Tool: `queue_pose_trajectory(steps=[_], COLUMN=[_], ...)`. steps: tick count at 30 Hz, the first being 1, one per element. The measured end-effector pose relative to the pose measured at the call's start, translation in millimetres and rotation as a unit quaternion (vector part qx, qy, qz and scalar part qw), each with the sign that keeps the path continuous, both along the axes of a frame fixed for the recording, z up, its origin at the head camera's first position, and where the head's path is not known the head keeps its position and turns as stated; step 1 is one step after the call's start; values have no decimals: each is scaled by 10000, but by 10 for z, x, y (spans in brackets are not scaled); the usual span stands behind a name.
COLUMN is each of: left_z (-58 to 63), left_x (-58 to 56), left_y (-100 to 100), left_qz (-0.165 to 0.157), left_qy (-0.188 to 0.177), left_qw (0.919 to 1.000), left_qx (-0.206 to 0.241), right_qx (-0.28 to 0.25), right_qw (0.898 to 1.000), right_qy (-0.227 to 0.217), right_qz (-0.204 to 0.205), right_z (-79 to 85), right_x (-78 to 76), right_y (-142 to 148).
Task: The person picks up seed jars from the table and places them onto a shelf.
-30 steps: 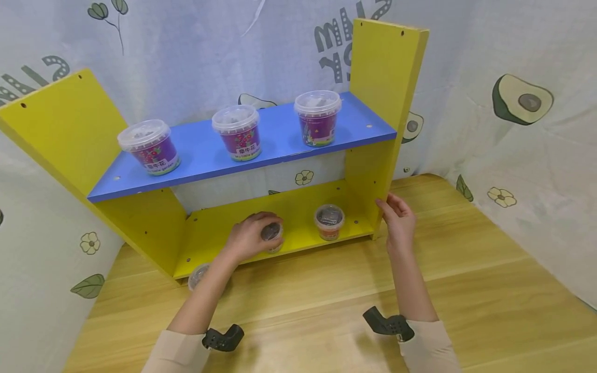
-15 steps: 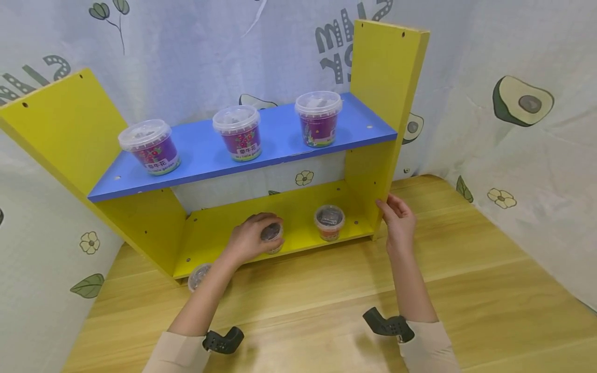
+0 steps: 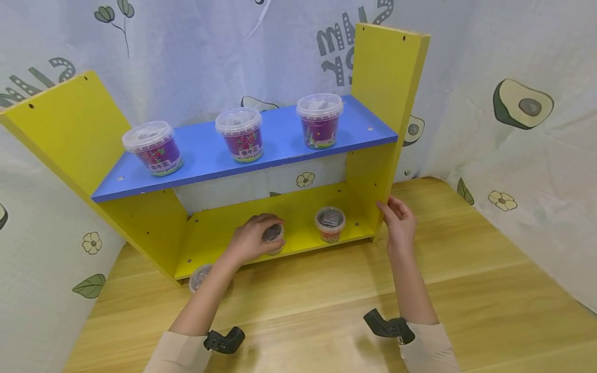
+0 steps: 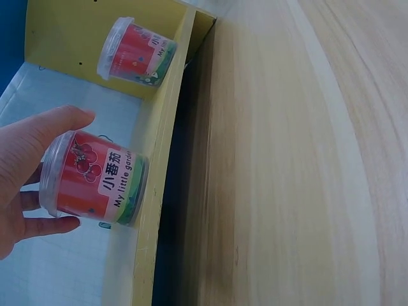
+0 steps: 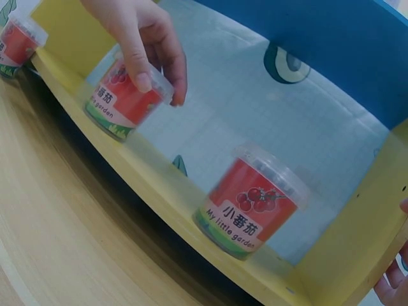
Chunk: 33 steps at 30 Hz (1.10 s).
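Note:
My left hand holds a clear-lidded tub with a red, tomato-printed label by its lid end, thumb on one side and fingers on the other. The tub stands upright on the lower yellow board of a shelf unit, near its front edge. A matching red tub stands on that board farther right. My right hand grips the front edge of the yellow right side panel, its thumb toward the inside. Another tub is at the left front corner of the unit, partly hidden by my left forearm.
Three purple-labelled tubs, the left, the middle and the right, stand on the blue upper shelf. The yellow left side panel rises beyond it. Wood-grain tabletop stretches in front, and printed cloth hangs behind.
The head view has shifted very slightly. Both hands and the tubs hold the same positions.

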<state>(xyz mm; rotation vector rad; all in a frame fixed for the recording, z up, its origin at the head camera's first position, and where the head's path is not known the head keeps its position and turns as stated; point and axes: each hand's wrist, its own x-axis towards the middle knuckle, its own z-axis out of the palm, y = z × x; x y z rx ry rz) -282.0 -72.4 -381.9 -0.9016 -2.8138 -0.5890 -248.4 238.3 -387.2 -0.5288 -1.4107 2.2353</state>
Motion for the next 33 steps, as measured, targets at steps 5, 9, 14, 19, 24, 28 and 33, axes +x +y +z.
queue_pose_trajectory(steps=[5,9,14,19,24,28,33], left_z=[-3,-6,40,154,218,200,137], left_x=[2,-5,-12,-3,16,37,125], left_y=[-3,-9,-9,-8,-11,-22,-67], left_qz=[-12,-68,-241,-311,-358,-400,-684], left_qy=[26,82,185,413,467,557,983], left_qw=[10000,9999,9995,9982,9979,9974,9923], left_qx=[-17,-18,70,313,254,223,330], right_qx=[-8,-32,-3,20,-22,-12,-22], right_qw=[10000,10000,10000,10000,10000,10000,10000], right_qy=[2,0,-35,-34,-16,-60,-56], right_qz=[-1,6,-4,23,47,25,-2], right_z=[-6,-2,7,17,25,24,14], right_x=[2,4,5,6,8,14,14], right_y=[0,-1,1,2,5,2,6])
